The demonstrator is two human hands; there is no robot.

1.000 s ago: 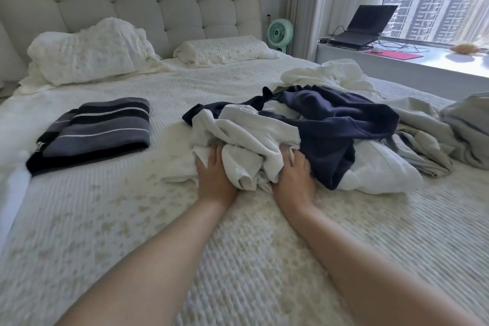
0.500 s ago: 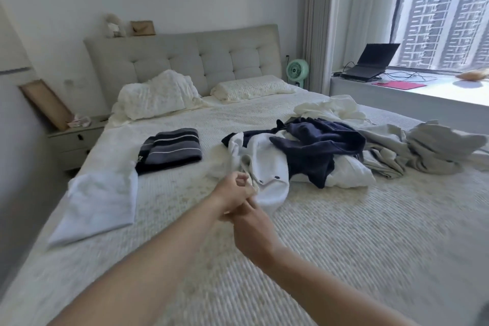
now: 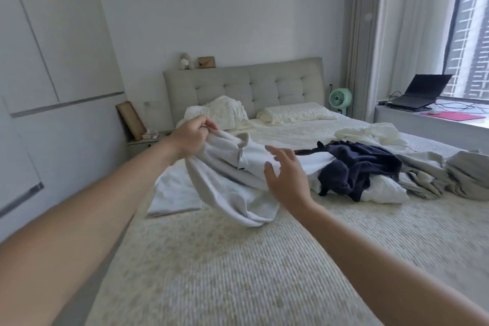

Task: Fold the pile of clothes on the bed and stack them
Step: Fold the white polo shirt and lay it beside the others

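Observation:
My left hand (image 3: 191,137) grips one end of a pale grey-white collared shirt (image 3: 232,182) and holds it up above the bed (image 3: 238,272). The shirt hangs down and trails toward the pile. My right hand (image 3: 287,178) hovers in front of the shirt with fingers spread, holding nothing. The pile of clothes lies to the right: a navy garment (image 3: 362,169) on top of a white one (image 3: 383,190), beige-grey pieces (image 3: 434,174) beyond, and a cream piece (image 3: 370,135) behind. A folded white item (image 3: 174,193) lies flat at the bed's left edge. The striped folded item is hidden behind the shirt.
Two pillows (image 3: 293,112) lie against the padded headboard (image 3: 246,85). A nightstand (image 3: 144,140) stands left of the bed. A green fan (image 3: 340,99) stands at the far right corner. A laptop (image 3: 420,92) sits on the window ledge.
My left hand has lifted the pale shirt up and left out of the pile. My right hand has let go and spread open. The view has risen and turned left.

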